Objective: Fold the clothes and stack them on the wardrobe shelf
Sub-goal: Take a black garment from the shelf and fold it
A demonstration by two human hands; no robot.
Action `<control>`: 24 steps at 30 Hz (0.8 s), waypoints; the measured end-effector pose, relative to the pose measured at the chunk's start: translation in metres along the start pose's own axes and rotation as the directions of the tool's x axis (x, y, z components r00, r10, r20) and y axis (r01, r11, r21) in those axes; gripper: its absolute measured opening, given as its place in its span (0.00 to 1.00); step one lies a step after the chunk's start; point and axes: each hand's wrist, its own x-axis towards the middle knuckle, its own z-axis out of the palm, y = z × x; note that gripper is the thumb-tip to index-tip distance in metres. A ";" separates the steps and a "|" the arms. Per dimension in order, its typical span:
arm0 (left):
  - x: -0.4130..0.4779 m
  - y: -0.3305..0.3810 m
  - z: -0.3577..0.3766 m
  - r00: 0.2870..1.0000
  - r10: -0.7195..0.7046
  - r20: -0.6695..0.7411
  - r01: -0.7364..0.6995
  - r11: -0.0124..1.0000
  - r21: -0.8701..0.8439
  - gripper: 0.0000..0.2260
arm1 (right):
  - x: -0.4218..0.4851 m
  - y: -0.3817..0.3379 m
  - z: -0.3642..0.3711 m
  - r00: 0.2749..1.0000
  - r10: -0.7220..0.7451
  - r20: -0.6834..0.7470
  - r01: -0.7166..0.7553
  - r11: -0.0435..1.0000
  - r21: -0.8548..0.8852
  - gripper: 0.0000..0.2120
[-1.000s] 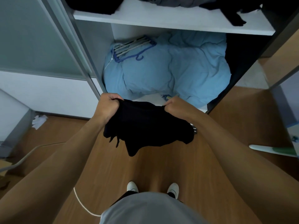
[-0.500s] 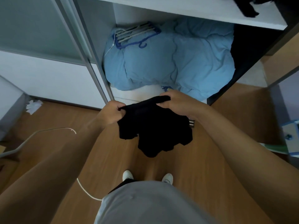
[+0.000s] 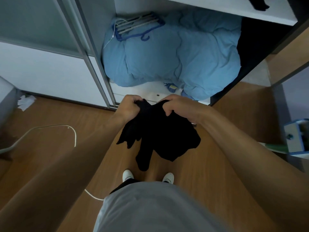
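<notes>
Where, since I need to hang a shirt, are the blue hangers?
In the head view, the blue hangers lie on the upper left part of the blue duvet, beneath the white shelf.

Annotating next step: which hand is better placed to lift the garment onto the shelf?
Probably right: both grip the garment, but the shelf lies toward the right hand; the left hand is beside the door frame.

Grey shirt [image 3: 150,208], dark shorts [image 3: 122,185], white shoes [image 3: 127,175]; forearms [image 3: 66,164], hands [image 3: 128,106] bare.
</notes>
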 end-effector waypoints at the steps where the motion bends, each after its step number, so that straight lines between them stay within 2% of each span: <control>1: -0.001 0.006 0.005 0.999 -0.045 0.023 0.048 0.992 -0.119 0.13 | 0.001 -0.002 0.002 1.000 -0.017 0.004 0.017 1.000 0.012 0.13; 3: -0.008 0.023 0.009 0.978 -0.186 0.099 0.210 0.886 -0.413 0.12 | 0.001 -0.004 0.004 0.999 -0.034 0.013 0.033 0.998 0.057 0.05; 5: -0.013 0.029 0.014 0.947 -0.264 0.184 0.321 0.804 -0.500 0.13 | 0.002 -0.005 0.004 0.999 -0.038 -0.009 0.038 0.994 0.099 0.05; 7: -0.020 0.026 0.014 0.931 -0.277 0.239 0.363 0.783 -0.505 0.12 | 0.004 -0.004 0.002 0.998 -0.034 -0.048 0.041 0.988 0.151 0.07; 9: -0.031 0.019 0.012 0.944 -0.243 0.223 0.317 0.856 -0.408 0.12 | 0.005 -0.003 -0.001 0.996 -0.030 -0.078 0.046 0.977 0.206 0.07; 10: -0.036 0.019 0.012 0.941 -0.211 0.266 0.306 0.867 -0.394 0.12 | 0.007 -0.003 -0.003 0.995 -0.032 -0.093 0.052 0.974 0.221 0.06; 12: -0.045 0.017 0.014 0.914 -0.143 0.380 0.321 0.828 -0.461 0.17 | 0.011 -0.004 -0.010 0.992 -0.060 -0.108 0.084 0.969 0.230 0.11; 14: -0.047 0.011 0.017 0.899 -0.081 0.430 0.325 0.782 -0.532 0.19 | 0.016 -0.006 -0.017 0.989 -0.076 -0.125 0.105 0.965 0.241 0.16; 17: -0.042 -0.004 0.023 0.858 -0.035 0.513 0.345 0.780 -0.523 0.31 | 0.018 -0.008 -0.028 0.989 -0.054 -0.137 0.093 0.949 0.302 0.07; 19: -0.039 -0.014 0.025 0.834 0.044 0.550 0.352 0.726 -0.591 0.31 | 0.016 -0.008 -0.036 0.988 -0.011 -0.153 0.063 0.938 0.341 0.03; 20: -0.038 -0.013 0.027 0.811 0.080 0.580 0.348 0.729 -0.589 0.31 | 0.016 -0.008 -0.041 0.986 0.016 -0.165 0.046 0.930 0.364 0.03; 22: -0.038 -0.008 0.029 0.785 0.079 0.615 0.307 0.813 -0.496 0.32 | 0.013 -0.007 -0.051 0.982 0.070 -0.175 0.007 0.914 0.406 0.04; 24: -0.032 -0.004 0.036 0.816 0.031 0.577 0.243 0.887 -0.392 0.26 | 0.012 -0.002 -0.059 0.974 0.128 -0.185 -0.036 0.901 0.432 0.03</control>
